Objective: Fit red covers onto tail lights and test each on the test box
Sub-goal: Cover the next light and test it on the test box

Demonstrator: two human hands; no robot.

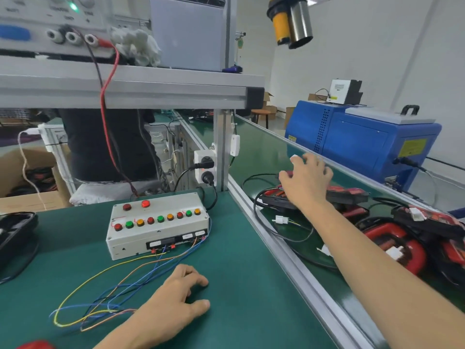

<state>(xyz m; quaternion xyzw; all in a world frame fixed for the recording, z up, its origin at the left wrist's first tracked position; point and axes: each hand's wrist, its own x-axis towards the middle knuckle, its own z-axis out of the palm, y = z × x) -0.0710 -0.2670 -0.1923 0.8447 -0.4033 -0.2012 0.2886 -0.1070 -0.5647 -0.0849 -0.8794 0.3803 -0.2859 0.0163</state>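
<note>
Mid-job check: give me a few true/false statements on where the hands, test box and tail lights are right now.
1. The right hand reaches over the red-and-black tail lights on the conveyor. True.
2. The left hand grips the grey test box with coloured buttons. False: it rests on the green mat, apart from the box.
3. A tail light lies on the test box. False: nothing does.
4. Thin coloured wires trail from the box's front. True.

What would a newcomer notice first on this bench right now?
Probably the test box at centre, with its rows of red, green and orange buttons and coloured wires trailing toward the left hand resting on the mat. Next, the right hand reaching over the pile of tail lights on the conveyor, with the blue machine behind.
</note>
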